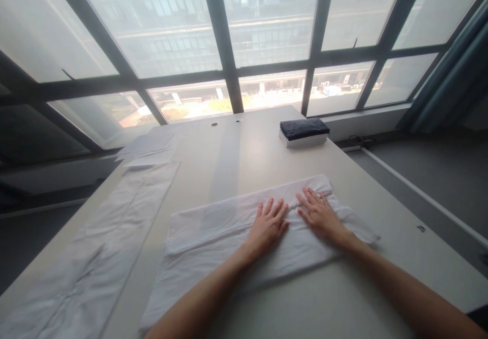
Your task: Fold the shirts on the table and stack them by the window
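A white garment [213,229], partly folded over lengthwise, lies across the table in front of me; I cannot tell its exact kind. My left hand [269,224] rests flat on its middle, fingers spread and pointing away from me. Further right, my right hand [320,217] presses on the same cloth with its fingers stretched out. Wrinkles run through the fabric between the two hands. One end of the cloth sticks out past my right wrist, and my left forearm covers part of its near edge.
Another white cloth [99,247] lies spread along the table's left side, with white sheets [148,146] beyond it. Near the right edge sits a folded stack, a dark cloth [305,128] over white ones [307,141]. The white table [251,156] reaches to large windows [267,19].
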The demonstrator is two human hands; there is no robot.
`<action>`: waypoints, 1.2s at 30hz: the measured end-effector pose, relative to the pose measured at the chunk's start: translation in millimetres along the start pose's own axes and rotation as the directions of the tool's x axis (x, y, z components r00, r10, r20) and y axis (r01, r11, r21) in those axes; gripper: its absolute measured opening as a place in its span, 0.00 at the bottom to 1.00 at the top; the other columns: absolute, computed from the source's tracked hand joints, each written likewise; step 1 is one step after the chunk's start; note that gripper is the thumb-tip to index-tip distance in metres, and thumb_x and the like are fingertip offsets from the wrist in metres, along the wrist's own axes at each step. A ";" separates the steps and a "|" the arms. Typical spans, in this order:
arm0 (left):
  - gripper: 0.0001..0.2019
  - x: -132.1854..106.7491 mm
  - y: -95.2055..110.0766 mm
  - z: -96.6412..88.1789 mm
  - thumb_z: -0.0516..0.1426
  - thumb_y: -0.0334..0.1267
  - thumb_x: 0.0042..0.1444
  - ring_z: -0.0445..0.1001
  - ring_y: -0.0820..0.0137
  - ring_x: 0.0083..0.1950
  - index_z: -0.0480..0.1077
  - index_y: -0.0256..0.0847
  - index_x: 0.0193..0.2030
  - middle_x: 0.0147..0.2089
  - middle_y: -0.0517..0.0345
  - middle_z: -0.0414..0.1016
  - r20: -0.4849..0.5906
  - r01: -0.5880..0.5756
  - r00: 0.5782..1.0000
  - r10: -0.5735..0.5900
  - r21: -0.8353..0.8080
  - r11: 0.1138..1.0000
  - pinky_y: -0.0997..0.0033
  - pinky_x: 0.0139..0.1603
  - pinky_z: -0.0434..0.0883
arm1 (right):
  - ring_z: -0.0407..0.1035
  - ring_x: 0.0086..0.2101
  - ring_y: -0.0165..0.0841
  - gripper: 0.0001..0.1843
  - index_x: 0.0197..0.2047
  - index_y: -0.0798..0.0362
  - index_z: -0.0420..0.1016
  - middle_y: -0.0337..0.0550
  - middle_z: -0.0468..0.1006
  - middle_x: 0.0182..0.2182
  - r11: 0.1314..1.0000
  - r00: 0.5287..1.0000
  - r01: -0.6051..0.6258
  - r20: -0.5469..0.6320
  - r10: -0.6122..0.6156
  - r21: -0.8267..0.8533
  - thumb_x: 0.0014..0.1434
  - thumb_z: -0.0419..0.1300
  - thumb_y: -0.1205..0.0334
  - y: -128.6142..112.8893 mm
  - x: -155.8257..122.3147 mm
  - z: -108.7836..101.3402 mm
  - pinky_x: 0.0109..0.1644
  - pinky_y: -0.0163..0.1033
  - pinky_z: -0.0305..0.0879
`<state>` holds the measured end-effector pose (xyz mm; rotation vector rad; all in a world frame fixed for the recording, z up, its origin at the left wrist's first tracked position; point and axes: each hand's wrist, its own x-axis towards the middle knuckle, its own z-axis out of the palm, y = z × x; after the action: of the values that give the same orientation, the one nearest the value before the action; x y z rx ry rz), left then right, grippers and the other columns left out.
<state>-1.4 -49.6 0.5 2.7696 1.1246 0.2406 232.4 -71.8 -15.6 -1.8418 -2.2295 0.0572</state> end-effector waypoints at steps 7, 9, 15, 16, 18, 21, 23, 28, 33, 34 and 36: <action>0.24 1.1 -3.8 -0.6 0.45 0.44 0.73 0.47 0.50 0.77 0.54 0.46 0.74 0.77 0.53 0.52 0.003 -0.014 1.000 0.014 0.028 1.000 0.36 0.73 0.51 | 0.44 0.71 0.45 0.31 0.73 0.54 0.58 0.54 0.53 0.73 0.999 0.999 -0.031 0.022 0.031 -0.012 0.72 0.46 0.51 2.8 1.7 1.8 0.73 0.58 0.39; 0.24 1.1 -4.6 0.9 0.45 0.44 0.73 0.47 0.51 0.77 0.54 0.46 0.74 0.77 0.53 0.52 0.000 -0.014 1.000 0.014 0.033 0.999 0.36 0.73 0.51 | 0.45 0.71 0.45 0.30 0.72 0.54 0.59 0.55 0.54 0.72 0.999 0.999 -0.032 0.015 0.033 -0.008 0.72 0.47 0.51 0.5 2.0 -0.5 0.73 0.57 0.38; 0.24 1.9 -5.1 2.3 0.44 0.44 0.73 0.46 0.50 0.77 0.55 0.46 0.74 0.77 0.52 0.53 -0.005 -0.013 1.000 0.013 0.042 0.999 0.36 0.73 0.50 | 0.47 0.71 0.44 0.29 0.71 0.54 0.61 0.55 0.57 0.71 0.999 0.999 -0.045 -0.016 0.045 0.003 0.71 0.48 0.52 -5.1 1.2 -3.7 0.73 0.56 0.38; 0.24 2.1 -5.0 1.9 0.44 0.44 0.73 0.46 0.50 0.77 0.55 0.46 0.74 0.76 0.52 0.53 -0.004 -0.013 1.000 0.013 0.038 0.999 0.36 0.73 0.50 | 0.47 0.71 0.44 0.29 0.71 0.54 0.61 0.55 0.57 0.71 0.999 0.999 -0.047 -0.021 0.047 0.004 0.71 0.48 0.52 -5.6 0.9 -4.0 0.73 0.55 0.38; 0.24 2.6 -5.3 1.0 0.44 0.44 0.73 0.46 0.50 0.77 0.55 0.46 0.74 0.76 0.52 0.53 0.005 -0.013 1.000 0.013 0.024 1.000 0.36 0.73 0.50 | 0.48 0.70 0.44 0.29 0.71 0.54 0.61 0.55 0.57 0.71 0.999 0.998 -0.050 -0.032 0.050 0.006 0.71 0.48 0.52 -6.3 0.2 -4.4 0.73 0.55 0.38; 0.24 4.7 -8.5 0.5 0.44 0.44 0.73 0.46 0.50 0.77 0.55 0.47 0.74 0.76 0.52 0.54 0.020 -0.012 1.000 0.012 0.000 1.000 0.35 0.72 0.50 | 0.48 0.70 0.44 0.29 0.71 0.54 0.61 0.54 0.57 0.71 0.998 0.997 -0.057 -0.043 0.057 0.009 0.71 0.49 0.53 -7.6 -0.3 -5.1 0.73 0.55 0.37; 0.24 7.3 -12.3 0.6 0.45 0.44 0.73 0.46 0.51 0.77 0.55 0.47 0.74 0.76 0.52 0.54 0.025 -0.021 0.999 0.021 -0.009 1.000 0.34 0.72 0.49 | 0.48 0.70 0.44 0.29 0.71 0.54 0.61 0.54 0.57 0.71 0.998 0.997 -0.062 -0.051 0.062 0.009 0.71 0.49 0.53 -8.6 0.2 -5.8 0.73 0.55 0.37; 0.24 14.5 -20.3 -0.6 0.46 0.43 0.73 0.47 0.51 0.77 0.56 0.46 0.74 0.76 0.52 0.54 0.041 -0.047 0.998 0.048 -0.005 0.999 0.35 0.72 0.50 | 0.49 0.70 0.43 0.27 0.70 0.54 0.63 0.56 0.59 0.70 0.997 0.995 -0.073 -0.069 0.074 0.011 0.71 0.49 0.54 -9.5 3.2 -7.7 0.73 0.55 0.38; 0.24 15.8 -20.1 -3.6 0.46 0.43 0.73 0.47 0.50 0.77 0.57 0.46 0.73 0.76 0.51 0.55 0.031 -0.061 0.998 0.061 0.013 0.998 0.35 0.72 0.50 | 0.50 0.70 0.45 0.27 0.69 0.55 0.63 0.58 0.60 0.70 0.994 0.992 -0.106 -0.073 0.106 -0.003 0.71 0.50 0.56 -15.4 3.6 -8.4 0.72 0.57 0.39; 0.24 16.0 -20.0 -4.2 0.46 0.42 0.73 0.47 0.50 0.77 0.57 0.46 0.73 0.76 0.52 0.55 0.032 -0.064 0.997 0.063 0.014 0.998 0.35 0.72 0.50 | 0.50 0.70 0.46 0.27 0.68 0.56 0.64 0.59 0.60 0.70 0.992 0.989 -0.126 -0.083 0.125 -0.009 0.70 0.50 0.57 -19.5 3.8 -8.7 0.72 0.58 0.39; 0.24 17.1 -20.2 -4.7 0.45 0.43 0.73 0.46 0.49 0.77 0.57 0.46 0.73 0.76 0.52 0.54 0.035 -0.065 0.997 0.064 0.010 0.998 0.33 0.72 0.50 | 0.49 0.70 0.48 0.26 0.68 0.57 0.64 0.61 0.59 0.70 0.988 0.982 -0.154 -0.116 0.152 -0.011 0.70 0.50 0.59 -31.1 6.2 -10.2 0.71 0.60 0.40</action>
<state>-4.0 -22.9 2.8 2.8117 1.0328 0.1926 203.6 -73.3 1.2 -1.9715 -2.0163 -0.0427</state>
